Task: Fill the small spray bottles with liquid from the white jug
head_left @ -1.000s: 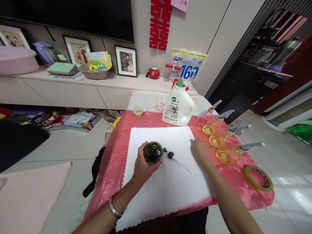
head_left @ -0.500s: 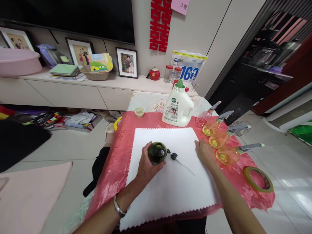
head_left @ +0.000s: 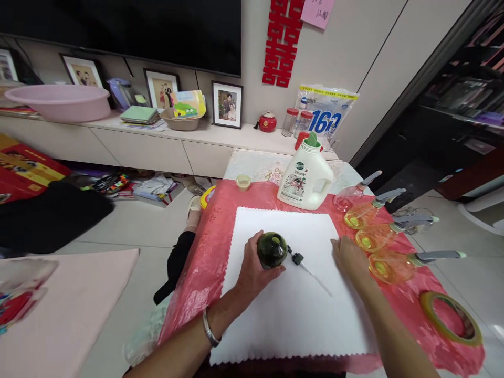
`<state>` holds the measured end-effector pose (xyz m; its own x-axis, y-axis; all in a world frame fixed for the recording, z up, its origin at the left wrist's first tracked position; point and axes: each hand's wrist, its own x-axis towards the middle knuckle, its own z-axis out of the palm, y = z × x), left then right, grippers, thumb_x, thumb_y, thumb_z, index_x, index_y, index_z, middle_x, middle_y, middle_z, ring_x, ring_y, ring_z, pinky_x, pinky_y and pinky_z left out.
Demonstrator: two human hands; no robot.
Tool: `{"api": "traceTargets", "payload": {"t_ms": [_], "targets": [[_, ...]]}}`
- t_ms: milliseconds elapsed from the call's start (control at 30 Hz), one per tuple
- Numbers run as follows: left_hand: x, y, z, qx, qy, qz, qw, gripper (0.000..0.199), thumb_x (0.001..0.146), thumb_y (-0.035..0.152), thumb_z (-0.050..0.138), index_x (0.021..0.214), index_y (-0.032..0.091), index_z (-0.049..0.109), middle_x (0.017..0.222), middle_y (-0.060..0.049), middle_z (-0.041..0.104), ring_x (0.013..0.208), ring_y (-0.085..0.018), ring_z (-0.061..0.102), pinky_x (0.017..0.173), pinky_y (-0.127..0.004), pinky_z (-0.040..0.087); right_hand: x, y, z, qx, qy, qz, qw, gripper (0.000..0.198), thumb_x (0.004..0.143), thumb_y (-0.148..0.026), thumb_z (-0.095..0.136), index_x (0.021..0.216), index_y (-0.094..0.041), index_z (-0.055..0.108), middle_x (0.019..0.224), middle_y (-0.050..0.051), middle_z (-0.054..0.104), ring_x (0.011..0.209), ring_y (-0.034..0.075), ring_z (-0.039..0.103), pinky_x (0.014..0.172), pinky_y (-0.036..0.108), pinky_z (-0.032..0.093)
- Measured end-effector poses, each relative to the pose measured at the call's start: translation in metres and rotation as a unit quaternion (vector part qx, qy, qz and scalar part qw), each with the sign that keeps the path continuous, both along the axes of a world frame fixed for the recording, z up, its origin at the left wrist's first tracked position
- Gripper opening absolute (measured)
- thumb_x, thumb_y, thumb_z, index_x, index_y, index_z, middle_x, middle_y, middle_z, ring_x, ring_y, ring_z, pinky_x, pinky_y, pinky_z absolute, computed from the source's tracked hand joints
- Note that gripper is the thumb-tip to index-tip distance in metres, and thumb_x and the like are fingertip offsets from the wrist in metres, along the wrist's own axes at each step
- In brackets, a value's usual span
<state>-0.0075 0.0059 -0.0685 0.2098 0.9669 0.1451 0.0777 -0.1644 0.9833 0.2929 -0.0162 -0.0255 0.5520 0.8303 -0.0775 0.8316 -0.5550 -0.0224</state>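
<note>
- I kept the left hand [head_left: 254,268] curled round the dark bottle [head_left: 271,251], over the white mat [head_left: 283,325], near the pump [head_left: 298,258]
- Right hand [head_left: 352,257] at mat's edge — pinching, I couldn't tell
- Step seemed steadying — next called for firm hold

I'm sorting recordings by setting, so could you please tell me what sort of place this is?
Probably a home living room: a television hangs above a low cabinet with framed photographs, and a red double-happiness cutout decorates the wall.

Free gap between bottle [head_left: 271,254] and jug [head_left: 301,177]
</note>
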Motion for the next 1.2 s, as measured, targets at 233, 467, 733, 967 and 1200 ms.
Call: {"api": "traceTargets", "payload": {"t_ms": [233,467,733,967,1200], "targets": [[0.000,0.001,-0.008,-0.003,0.006,-0.016,1.000,0.117,0.063,0.047,0.093,0.154,0.020,0.026,0.149,-0.020,0.046,0.142,-0.041,0.048,0.117,-0.061,0.040,-0.078,-0.021,0.028,0.103,0.141,0.247,0.953,0.075,0.095,-0.052,0.064,0.159,-0.028,0.032,0.152,0.004,0.043,0.133,0.023,0.050,0.110,0.035,0.050],[-0.016,0.005,0.001,0.056,0.060,-0.096,0.992,0.126,0.063,0.027,0.090,0.162,0.021,0.014,0.151,-0.023,0.049,0.138,-0.041,0.054,0.113,-0.064,0.045,-0.145,-0.010,0.007,0.231,0.316,0.346,0.853,0.102,0.084,-0.031,0.070,0.165,-0.038,0.010,0.155,0.003,0.036,0.141,0.028,0.041,0.113,0.048,0.047],[-0.102,0.034,0.019,0.095,0.213,0.068,0.970,0.051,0.090,0.032,0.057,0.139,0.020,0.054,0.146,-0.014,0.058,0.140,-0.032,0.052,0.121,-0.055,0.039,-0.135,-0.013,0.012,0.314,0.292,0.337,0.838,0.092,0.092,-0.045,0.069,0.165,-0.025,0.018,0.142,0.011,0.047,0.130,0.028,0.051,0.109,0.043,0.051],[-0.168,0.057,0.006,-0.209,0.334,0.156,0.906,0.056,0.084,0.068,0.052,0.109,0.018,0.058,0.102,-0.012,0.072,0.095,-0.032,0.071,0.085,-0.043,0.054,-0.093,-0.010,0.020,0.350,0.279,0.207,0.870,0.101,0.084,-0.062,0.075,0.164,-0.023,0.026,0.148,0.014,0.044,0.130,0.033,0.050,0.106,0.053,0.050],[-0.160,0.048,-0.001,-0.118,0.408,0.186,0.886,0.031,0.095,0.052,0.038,0.077,0.026,0.042,0.065,-0.002,0.060,0.069,-0.025,0.063,0.066,-0.032,0.039,-0.075,-0.006,0.017,0.361,0.272,0.175,0.875,0.104,0.081,-0.067,0.076,0.164,-0.030,0.027,0.151,0.011,0.041,0.134,0.037,0.046,0.106,0.062,0.045]]}}
